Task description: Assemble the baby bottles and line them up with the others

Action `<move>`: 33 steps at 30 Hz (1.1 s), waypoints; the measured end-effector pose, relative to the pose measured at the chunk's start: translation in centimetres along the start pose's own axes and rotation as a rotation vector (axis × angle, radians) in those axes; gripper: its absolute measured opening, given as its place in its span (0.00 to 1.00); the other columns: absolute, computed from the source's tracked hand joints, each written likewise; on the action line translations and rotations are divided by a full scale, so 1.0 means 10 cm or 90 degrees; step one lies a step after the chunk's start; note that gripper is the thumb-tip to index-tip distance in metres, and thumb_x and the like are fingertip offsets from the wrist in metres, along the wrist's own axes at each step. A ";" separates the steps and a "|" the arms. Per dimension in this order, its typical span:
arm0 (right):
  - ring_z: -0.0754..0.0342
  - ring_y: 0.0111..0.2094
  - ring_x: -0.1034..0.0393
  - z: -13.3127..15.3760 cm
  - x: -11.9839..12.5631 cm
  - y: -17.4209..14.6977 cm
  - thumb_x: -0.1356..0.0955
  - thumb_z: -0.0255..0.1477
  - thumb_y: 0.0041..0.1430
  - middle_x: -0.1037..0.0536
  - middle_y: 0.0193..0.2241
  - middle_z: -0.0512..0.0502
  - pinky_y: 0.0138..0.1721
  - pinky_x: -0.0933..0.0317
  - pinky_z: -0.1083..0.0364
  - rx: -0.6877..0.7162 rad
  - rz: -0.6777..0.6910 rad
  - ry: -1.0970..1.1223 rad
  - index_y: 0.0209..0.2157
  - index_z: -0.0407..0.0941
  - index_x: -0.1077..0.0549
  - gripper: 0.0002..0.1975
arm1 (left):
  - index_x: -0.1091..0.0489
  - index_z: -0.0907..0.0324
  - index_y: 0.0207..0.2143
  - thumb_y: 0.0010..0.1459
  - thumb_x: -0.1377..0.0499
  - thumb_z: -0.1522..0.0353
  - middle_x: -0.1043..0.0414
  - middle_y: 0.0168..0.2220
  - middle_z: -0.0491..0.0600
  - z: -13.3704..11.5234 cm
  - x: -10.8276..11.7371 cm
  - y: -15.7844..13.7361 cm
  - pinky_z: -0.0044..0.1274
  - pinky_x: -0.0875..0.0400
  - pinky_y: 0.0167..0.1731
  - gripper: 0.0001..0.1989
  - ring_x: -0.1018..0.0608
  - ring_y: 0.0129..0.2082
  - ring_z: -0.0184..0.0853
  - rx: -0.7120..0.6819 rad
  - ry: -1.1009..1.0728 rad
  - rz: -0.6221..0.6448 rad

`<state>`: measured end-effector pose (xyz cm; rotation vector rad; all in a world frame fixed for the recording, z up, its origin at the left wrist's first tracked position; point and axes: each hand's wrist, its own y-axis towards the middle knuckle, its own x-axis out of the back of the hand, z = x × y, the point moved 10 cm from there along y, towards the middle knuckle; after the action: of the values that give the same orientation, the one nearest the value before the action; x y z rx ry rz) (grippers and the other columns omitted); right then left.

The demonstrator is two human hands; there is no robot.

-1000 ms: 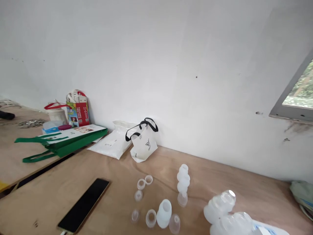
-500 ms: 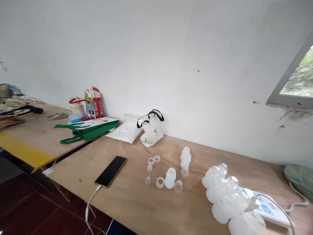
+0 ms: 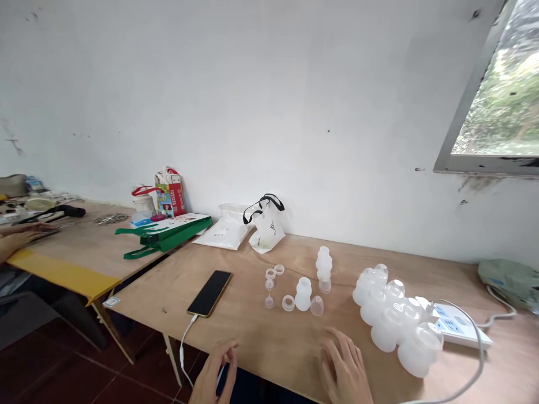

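Observation:
My left hand (image 3: pixel 217 370) is at the table's front edge, fingers loosely bent and thumb apart, holding nothing. Over the wooden tabletop to its right, my right hand (image 3: pixel 343 365) is also empty, with fingers apart and slightly curled. Beyond them stands a small white baby bottle (image 3: pixel 303 294), between a translucent screw ring (image 3: pixel 288 303) and a clear domed cap (image 3: pixel 317 306). A teat (image 3: pixel 269 302) and several rings (image 3: pixel 270 274) lie to the left. Farther back are stacked white bottle pieces (image 3: pixel 324 262). A cluster of translucent round bottles (image 3: pixel 391 317) sits right of my right hand.
A phone (image 3: pixel 209 293) on a white cable lies at left. Behind it are a white bag with black handles (image 3: pixel 267 230), a white plastic packet (image 3: pixel 225 227) and a green bag (image 3: pixel 177 238). A power strip (image 3: pixel 458 324) is at right. Another person's hands (image 3: pixel 25 233) rest at the far-left table.
Both my hands have come into view from the bottom. The view has shifted, showing more of the window at right. The bottles and parts keep their places on the table.

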<state>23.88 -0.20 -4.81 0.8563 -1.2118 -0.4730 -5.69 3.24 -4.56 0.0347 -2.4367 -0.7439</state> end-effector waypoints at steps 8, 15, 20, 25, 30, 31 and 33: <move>0.41 0.59 0.34 -0.04 -0.18 0.53 0.43 0.33 0.74 0.32 0.61 0.37 0.51 0.34 0.44 -0.131 -0.014 0.029 0.63 0.47 0.39 0.20 | 0.36 0.57 0.61 0.69 0.50 0.65 0.40 0.64 0.61 0.05 -0.83 0.85 0.40 0.28 0.56 0.20 0.26 0.57 0.47 0.040 0.007 0.132; 0.45 0.39 0.23 -0.28 -0.65 0.23 0.40 0.31 0.71 0.23 0.47 0.39 0.35 0.29 0.51 -0.102 0.023 0.017 0.52 0.48 0.32 0.11 | 0.46 0.45 0.71 0.68 0.46 0.68 0.48 0.71 0.54 0.17 -1.22 0.93 0.44 0.36 0.63 0.31 0.36 0.67 0.49 0.033 0.107 0.192; 0.45 0.41 0.23 0.14 -0.80 0.25 0.38 0.26 0.67 0.23 0.44 0.44 0.38 0.29 0.51 -0.015 0.129 0.064 0.47 0.51 0.30 0.10 | 0.41 0.43 0.69 0.70 0.47 0.66 0.36 0.65 0.53 0.06 -1.23 0.93 0.45 0.35 0.60 0.26 0.30 0.61 0.50 -0.007 0.159 0.252; 0.43 0.40 0.26 0.49 -0.78 0.36 0.36 0.21 0.65 0.25 0.42 0.45 0.42 0.31 0.44 -0.040 0.212 0.097 0.45 0.50 0.29 0.11 | 0.41 0.43 0.69 0.71 0.46 0.66 0.35 0.64 0.54 -0.02 -1.29 0.98 0.43 0.34 0.57 0.26 0.29 0.58 0.49 -0.047 0.184 0.280; 0.45 0.40 0.28 0.47 -0.82 0.41 0.36 0.18 0.65 0.26 0.43 0.47 0.43 0.32 0.46 -0.075 0.284 0.163 0.41 0.49 0.30 0.11 | 0.34 0.43 0.64 0.71 0.49 0.71 0.34 0.61 0.53 -0.16 -1.40 0.97 0.40 0.30 0.50 0.23 0.26 0.53 0.48 -0.131 0.209 0.288; 0.46 0.40 0.28 0.44 -0.82 0.41 0.37 0.18 0.65 0.26 0.44 0.47 0.43 0.32 0.47 -0.087 0.287 0.180 0.40 0.49 0.30 0.11 | 0.32 0.44 0.62 0.70 0.48 0.72 0.33 0.60 0.52 -0.17 -1.40 0.96 0.39 0.30 0.50 0.22 0.26 0.52 0.47 -0.139 0.201 0.282; 0.46 0.41 0.28 0.38 -0.84 0.41 0.37 0.17 0.64 0.26 0.44 0.47 0.43 0.32 0.48 -0.112 0.289 0.208 0.40 0.49 0.30 0.12 | 0.30 0.48 0.58 0.69 0.47 0.72 0.33 0.59 0.51 -0.17 -1.38 0.95 0.37 0.30 0.50 0.18 0.26 0.51 0.45 -0.142 0.169 0.264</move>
<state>17.23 7.16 -6.39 0.4635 -1.0034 -0.0641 8.01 12.98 -5.74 -0.4186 -2.0060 -0.7587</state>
